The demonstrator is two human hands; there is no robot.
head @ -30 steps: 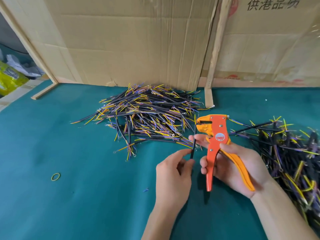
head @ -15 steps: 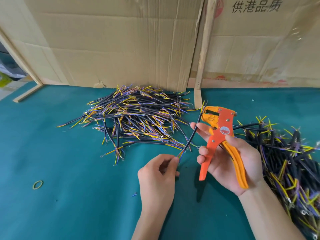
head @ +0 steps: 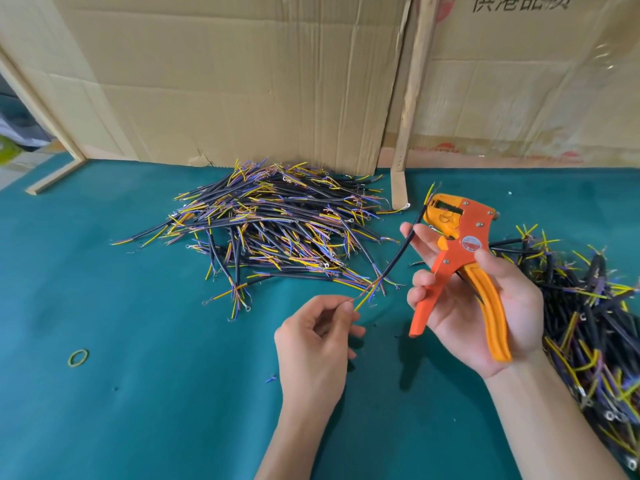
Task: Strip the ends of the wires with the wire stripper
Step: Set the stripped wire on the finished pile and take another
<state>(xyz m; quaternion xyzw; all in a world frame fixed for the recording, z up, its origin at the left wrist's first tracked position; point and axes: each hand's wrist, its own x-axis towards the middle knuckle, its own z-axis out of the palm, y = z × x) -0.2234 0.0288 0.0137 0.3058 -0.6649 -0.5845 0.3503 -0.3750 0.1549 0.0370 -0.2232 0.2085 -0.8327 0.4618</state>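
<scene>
Above the green counter [head: 145,393], in front of the big wire pile [head: 277,233], the right hand [head: 485,306] is raised palm-up, its grip curled round the orange wire stripper [head: 460,251], thumb on top and fingers around the handles. The stripper's head points up and away, beside the upper end of a black wire [head: 398,254], which slants down toward the pile's near edge. The left hand [head: 311,344] sits lower, knuckles up, its grip pinching the wire's yellow strand at the lower end between thumb and forefinger. A second wire heap [head: 588,323] lies right of the stripper.
</scene>
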